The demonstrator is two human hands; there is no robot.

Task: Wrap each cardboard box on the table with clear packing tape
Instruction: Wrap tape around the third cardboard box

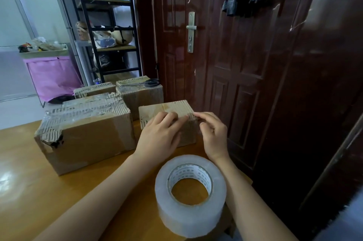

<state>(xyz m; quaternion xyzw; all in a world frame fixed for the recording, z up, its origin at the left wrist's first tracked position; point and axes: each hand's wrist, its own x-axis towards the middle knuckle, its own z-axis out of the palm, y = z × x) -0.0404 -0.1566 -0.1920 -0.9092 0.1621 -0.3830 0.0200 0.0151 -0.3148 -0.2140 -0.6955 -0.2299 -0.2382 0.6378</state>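
A small cardboard box (157, 110) stands near the right edge of the wooden table (29, 182). My left hand (159, 138) lies flat against its near face, fingers straight and pressing over the top edge. My right hand (213, 134) is at the box's right corner, its fingers bent and touching the corrugated edge; whether it pinches tape there is unclear. A large roll of clear packing tape (189, 194) stands on the table between my forearms. A bigger torn box (88, 138) with clear tape on its top sits to the left.
Behind stand more boxes (94, 88), one (141, 95) with black-handled scissors (149, 83) on top. A dark red door (235, 54) is close on the right. A black shelf rack (110, 24) and a pink bin (53, 77) stand beyond the table.
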